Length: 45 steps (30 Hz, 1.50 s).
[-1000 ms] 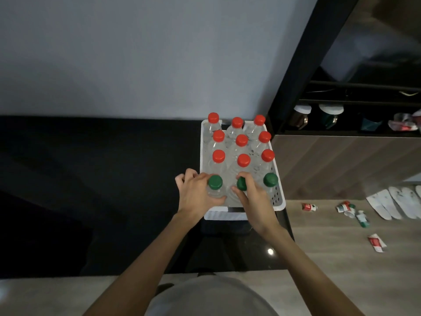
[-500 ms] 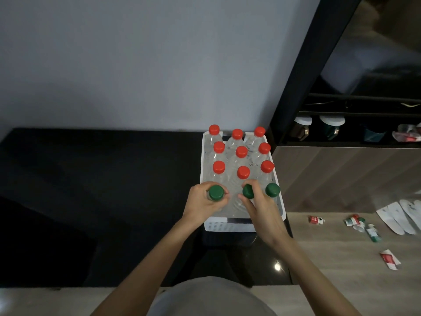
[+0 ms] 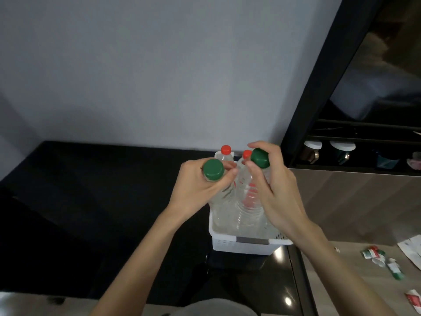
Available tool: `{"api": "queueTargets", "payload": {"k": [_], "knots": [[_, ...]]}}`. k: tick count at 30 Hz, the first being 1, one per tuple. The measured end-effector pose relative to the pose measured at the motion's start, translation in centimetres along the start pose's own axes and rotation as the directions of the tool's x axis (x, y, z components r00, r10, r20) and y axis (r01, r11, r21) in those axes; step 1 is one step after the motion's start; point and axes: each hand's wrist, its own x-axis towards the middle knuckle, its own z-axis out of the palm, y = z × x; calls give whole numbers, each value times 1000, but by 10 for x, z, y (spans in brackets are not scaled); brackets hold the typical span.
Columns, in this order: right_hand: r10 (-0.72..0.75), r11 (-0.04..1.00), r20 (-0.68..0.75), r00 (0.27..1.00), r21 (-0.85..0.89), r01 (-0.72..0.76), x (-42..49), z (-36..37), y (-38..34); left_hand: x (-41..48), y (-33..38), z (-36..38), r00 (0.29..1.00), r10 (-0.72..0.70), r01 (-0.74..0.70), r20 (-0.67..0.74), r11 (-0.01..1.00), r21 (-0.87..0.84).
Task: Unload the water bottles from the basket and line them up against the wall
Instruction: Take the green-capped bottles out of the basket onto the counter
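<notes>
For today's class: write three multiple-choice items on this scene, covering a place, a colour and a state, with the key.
1. The white basket stands: A on the black counter; B on the floor; C on a shelf.
2. The caps of the left bottle and the right bottle are: A red; B blue; C green.
3. The left hand: A lies flat; B grips the left bottle; C hangs empty.
Key: 1A, its base rests there; 2C, both caps show green; 3B, it curls round the neck.
</notes>
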Motion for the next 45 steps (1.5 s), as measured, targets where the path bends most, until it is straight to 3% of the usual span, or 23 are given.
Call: {"api": "queueTargets", "payload": {"k": [3,7,11,24,34,38,42,45], "knots": [[-42,999,-11,999,-10,42,12,14,-14,0,23,-29,998,48,-46,-46,998,44],[-74,997,37,997,-7,75,23,53,-31,-3,20,-75,989,-20,29,-144,998,59],[-60,998,129,990,10,59,27,103,-41,-20,-11,-123,986,-75,92,-147,990,108],[190,975,310,932,51,-216,17,295,-26,-61,-152,-257,929,-302,329,-214,938,106],[249,961,405,880,10,-277,2,343,-18,-85,-208,-276,915,-360,378,-180,922,79],[254,957,411,876,23,-288,-7,346,-19,-85,-211,-277,924,-374,380,-81,921,88],[264,956,406,875,9,-292,-5,346,-19,-79,-208,-285,887,-453,438,86,887,145],[273,958,415,868,-35,-284,-4,344,-19,-80,-201,-286,870,-487,458,77,856,242]]}}
